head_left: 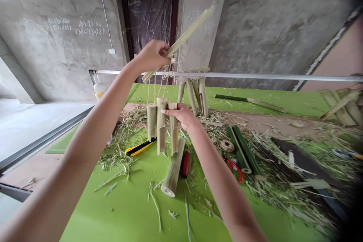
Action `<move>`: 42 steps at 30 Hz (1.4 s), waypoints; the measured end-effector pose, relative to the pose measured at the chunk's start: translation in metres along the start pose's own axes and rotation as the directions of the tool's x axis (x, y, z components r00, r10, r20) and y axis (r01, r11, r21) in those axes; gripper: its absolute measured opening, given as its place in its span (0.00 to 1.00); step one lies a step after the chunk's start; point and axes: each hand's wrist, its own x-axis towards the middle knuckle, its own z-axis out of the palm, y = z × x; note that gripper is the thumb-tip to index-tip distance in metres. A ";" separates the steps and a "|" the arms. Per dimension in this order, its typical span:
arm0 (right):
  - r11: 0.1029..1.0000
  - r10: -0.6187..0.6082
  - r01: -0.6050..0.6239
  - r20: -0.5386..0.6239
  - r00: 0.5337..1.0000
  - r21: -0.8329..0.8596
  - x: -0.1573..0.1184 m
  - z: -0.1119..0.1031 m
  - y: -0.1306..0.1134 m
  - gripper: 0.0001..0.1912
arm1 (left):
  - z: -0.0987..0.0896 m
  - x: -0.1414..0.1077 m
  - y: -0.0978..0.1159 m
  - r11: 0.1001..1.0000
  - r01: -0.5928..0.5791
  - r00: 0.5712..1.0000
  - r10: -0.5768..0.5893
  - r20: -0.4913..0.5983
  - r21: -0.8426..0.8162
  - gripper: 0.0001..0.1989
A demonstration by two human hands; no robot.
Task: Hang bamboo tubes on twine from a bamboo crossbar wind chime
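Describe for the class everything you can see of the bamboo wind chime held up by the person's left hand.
The pale green bamboo wind chime has a long, narrow split-bamboo bar, held tilted by the left hand. Thin pale twine strands run down to three hollow bamboo tubes hanging side by side, their lower ends not level. The right hand touches the rightmost tube.
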 end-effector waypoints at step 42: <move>0.978 -0.198 0.185 -0.156 0.968 -0.094 0.011 -0.029 -0.001 0.13 | -0.011 0.000 -0.014 0.919 -0.339 0.915 0.273 0.297 0.202 0.22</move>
